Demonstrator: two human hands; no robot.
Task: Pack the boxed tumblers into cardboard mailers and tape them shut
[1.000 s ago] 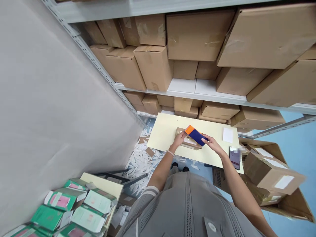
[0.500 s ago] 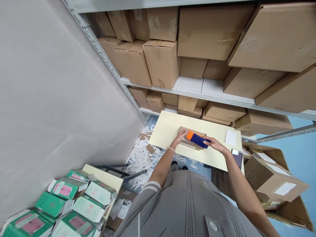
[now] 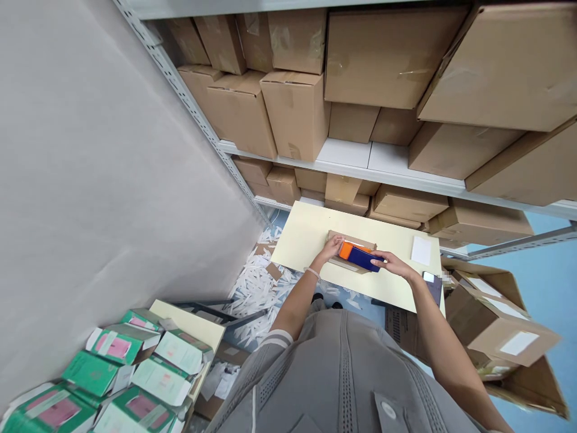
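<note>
A flat box (image 3: pixel 364 258), dark blue with an orange end, is held between my two hands above the pale table. My left hand (image 3: pixel 332 246) pinches the orange end, its fingertips partly hidden. At the blue end, my right hand (image 3: pixel 388 263) grips the corner with thumb and fingers. Beneath the flat box is a small open cardboard box (image 3: pixel 332 235) on the table, its contents mostly covered by the blue and orange box and my hands.
The pale table (image 3: pixel 297 240) carries a white card (image 3: pixel 421 250) and a phone (image 3: pixel 431 287) at its right side. Shelves of cardboard boxes (image 3: pixel 295 114) stand behind. Paper strips (image 3: pixel 259 288) litter the floor. Green cartons (image 3: pixel 92 370) sit lower left; large open cartons (image 3: pixel 518 325) stand right.
The flat box has tilted slightly in my hands, and its orange end sits a little lower. Both hands stay in nearly the same place.
</note>
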